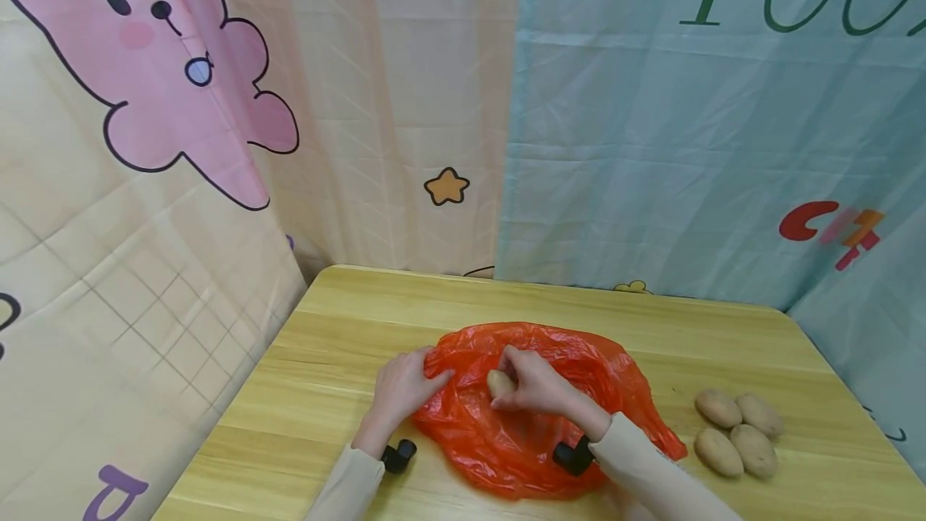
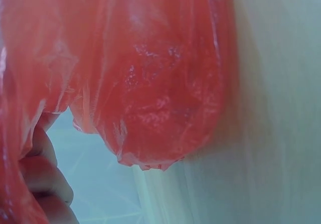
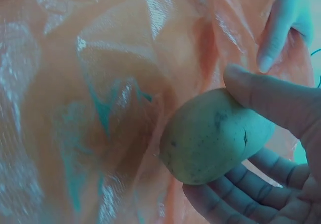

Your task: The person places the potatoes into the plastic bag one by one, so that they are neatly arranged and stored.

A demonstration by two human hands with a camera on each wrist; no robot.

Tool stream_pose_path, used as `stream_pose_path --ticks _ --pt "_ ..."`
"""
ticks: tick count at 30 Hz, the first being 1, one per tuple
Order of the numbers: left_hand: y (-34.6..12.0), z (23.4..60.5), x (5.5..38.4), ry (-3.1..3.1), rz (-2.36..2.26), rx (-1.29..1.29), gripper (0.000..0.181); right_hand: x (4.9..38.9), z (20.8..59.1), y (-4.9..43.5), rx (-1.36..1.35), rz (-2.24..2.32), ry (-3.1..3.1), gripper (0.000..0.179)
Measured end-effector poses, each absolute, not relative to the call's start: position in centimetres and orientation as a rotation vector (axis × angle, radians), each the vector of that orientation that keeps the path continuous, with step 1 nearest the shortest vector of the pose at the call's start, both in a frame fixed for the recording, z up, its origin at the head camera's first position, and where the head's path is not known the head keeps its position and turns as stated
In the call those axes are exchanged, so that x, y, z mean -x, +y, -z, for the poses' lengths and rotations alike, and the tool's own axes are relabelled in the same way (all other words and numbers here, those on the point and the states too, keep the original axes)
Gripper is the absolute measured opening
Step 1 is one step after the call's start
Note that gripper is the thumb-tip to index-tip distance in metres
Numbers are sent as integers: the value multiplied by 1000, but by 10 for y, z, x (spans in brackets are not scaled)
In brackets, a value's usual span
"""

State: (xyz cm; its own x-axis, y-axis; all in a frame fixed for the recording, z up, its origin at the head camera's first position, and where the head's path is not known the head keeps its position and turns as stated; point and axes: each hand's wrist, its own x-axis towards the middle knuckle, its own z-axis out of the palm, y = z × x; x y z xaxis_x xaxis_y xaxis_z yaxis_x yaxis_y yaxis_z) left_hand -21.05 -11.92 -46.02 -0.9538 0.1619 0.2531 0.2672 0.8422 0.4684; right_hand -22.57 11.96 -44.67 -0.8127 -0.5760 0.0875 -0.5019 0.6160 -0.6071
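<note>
A crumpled red plastic bag (image 1: 470,449) lies spread on the table, its mouth facing up. My left hand (image 1: 403,384) grips the bag's left rim; in the left wrist view its curled fingers (image 2: 47,176) show partly behind the red film. Over the bag's opening, my right hand (image 1: 538,383) holds a potato (image 1: 499,383). The right wrist view shows this potato (image 3: 213,138) pinched between the thumb on top and the fingers beneath, with small dark marks on its skin. Whether anything lies deeper inside the bag cannot be seen.
Several potatoes (image 1: 738,434) sit grouped on the wooden table (image 1: 289,376), right of the bag. Patterned curtains (image 1: 615,143) hang behind the table's far edge and at both sides. A black wrist camera (image 1: 573,455) sits at the right wrist, another (image 1: 399,456) at the left.
</note>
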Motion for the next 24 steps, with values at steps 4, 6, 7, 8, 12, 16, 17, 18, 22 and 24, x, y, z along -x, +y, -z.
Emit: stream_pose_path --ticks 4,6,7,8,12,16,17,18,22,24 --pt "-119 462 211 -2820 729 327 44 224 450 117 908 999 2749 40" --pt "-119 462 211 -2822 720 327 45 223 452 116 894 1014 2762 40" --pt "-119 463 211 -2823 719 328 45 223 452 116 887 1020 2768 40" --pt "-119 463 211 -2824 721 329 45 222 453 115 872 1025 2768 40" --pt "-120 462 211 -2828 727 334 45 222 454 114 817 1023 2783 41" --pt "-120 461 211 -2826 724 339 45 223 455 113 782 1003 2809 42" --pt "-120 461 210 -2825 719 340 45 223 455 113 776 1003 2812 43" --pt "-119 461 210 -2825 719 341 45 223 455 112 769 998 2815 43" --pt "-119 461 210 -2824 719 338 47 223 455 112 754 1000 2815 42" --pt "-119 461 210 -2823 720 336 49 224 455 112 751 1006 2811 42"
